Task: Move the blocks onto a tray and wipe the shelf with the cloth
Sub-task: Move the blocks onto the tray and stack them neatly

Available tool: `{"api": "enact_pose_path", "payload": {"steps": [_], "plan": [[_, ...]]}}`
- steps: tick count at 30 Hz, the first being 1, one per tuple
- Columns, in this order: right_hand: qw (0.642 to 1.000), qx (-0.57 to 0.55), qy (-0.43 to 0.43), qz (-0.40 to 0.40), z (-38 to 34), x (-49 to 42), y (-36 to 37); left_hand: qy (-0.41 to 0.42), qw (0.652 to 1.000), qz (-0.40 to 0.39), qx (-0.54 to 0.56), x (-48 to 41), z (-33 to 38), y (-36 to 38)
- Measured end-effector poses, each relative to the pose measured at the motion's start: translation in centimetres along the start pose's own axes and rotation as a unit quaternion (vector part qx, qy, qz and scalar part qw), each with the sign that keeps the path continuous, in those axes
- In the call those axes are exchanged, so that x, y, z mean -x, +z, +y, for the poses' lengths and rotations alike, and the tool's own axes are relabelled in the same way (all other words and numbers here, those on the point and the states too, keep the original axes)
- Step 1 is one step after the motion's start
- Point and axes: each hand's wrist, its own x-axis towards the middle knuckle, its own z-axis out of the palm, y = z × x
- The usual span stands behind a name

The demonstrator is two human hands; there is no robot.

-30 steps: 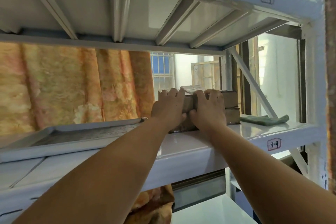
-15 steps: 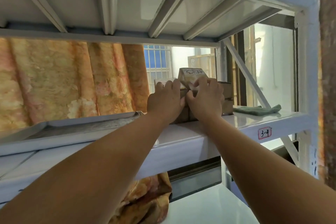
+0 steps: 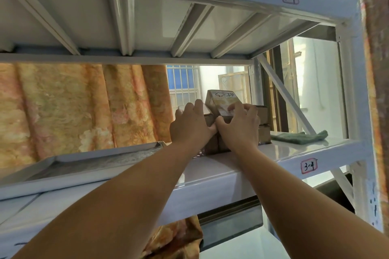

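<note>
A stack of brown blocks stands on the white shelf, mostly hidden behind my hands. My right hand grips one block, tilted up above the stack with its marked underside facing me. My left hand rests against the left side of the stack, fingers curled over the top edge of a block. A grey metal tray lies on the shelf to the left. A green cloth lies crumpled on the shelf to the right of the stack.
The shelf above hangs low over the blocks. A white upright post and a diagonal brace close the right end. An orange patterned curtain hangs behind. A lower shelf surface shows below.
One block has been lifted and tilted up off the top of the stack by my right hand. Both hands stay at the stack; the view has shifted slightly.
</note>
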Motion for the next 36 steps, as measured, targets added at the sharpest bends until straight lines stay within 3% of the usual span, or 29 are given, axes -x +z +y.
{"api": "enact_pose_path", "payload": {"steps": [15,21,26,36], "plan": [[0.997,-0.008,-0.050,0.051,-0.4,0.3,0.0,-0.092,0.969,0.149,0.173,-0.6,-3.0,-2.1],[0.996,0.006,-0.087,0.030,-3.0,1.3,-0.1,-0.062,0.986,0.122,0.098,0.6,-5.3,-4.6],[0.998,-0.002,-0.064,-0.016,-8.9,3.0,1.3,-0.046,0.994,0.094,0.030,1.3,-8.5,-8.0],[0.980,-0.059,-0.032,-0.190,-17.1,8.6,4.9,-0.166,0.985,0.000,-0.053,5.2,-18.4,-16.1]]}}
